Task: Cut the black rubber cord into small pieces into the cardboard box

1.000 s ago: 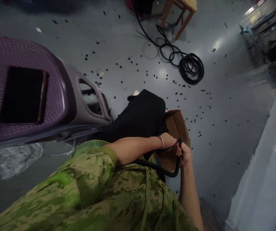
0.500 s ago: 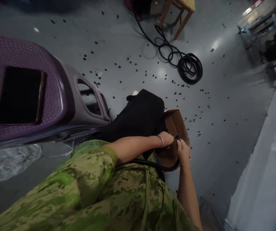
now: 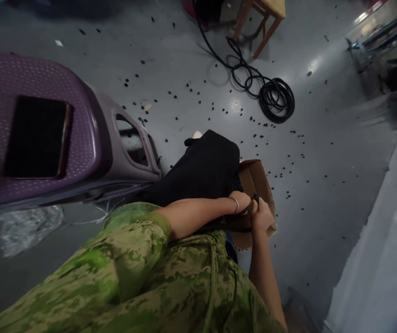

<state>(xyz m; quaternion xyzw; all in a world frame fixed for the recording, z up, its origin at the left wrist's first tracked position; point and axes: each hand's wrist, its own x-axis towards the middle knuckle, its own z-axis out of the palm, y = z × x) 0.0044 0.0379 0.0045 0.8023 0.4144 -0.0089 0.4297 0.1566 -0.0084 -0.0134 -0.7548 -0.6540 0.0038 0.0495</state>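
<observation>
Drawn in since a second ago, the black hose [image 3: 215,227] now shows only a short stretch at centre frame, its tip [image 3: 255,199] pinched between the fingers of the left hand [image 3: 242,202] and right hand [image 3: 262,215] over the cardboard box [image 3: 258,178], black bits scattered on the floor [image 3: 323,152] beyond.

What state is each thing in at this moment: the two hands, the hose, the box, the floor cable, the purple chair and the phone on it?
Left hand: closed on the hose end.
Right hand: closed on the hose end, touching the left hand.
Black hose: gripped, mostly hidden.
Cardboard box: open, tilted, by the knee.
Black cable: coiled on the floor.
Purple chair: unoccupied.
Phone: screen dark, flat on the seat.
</observation>
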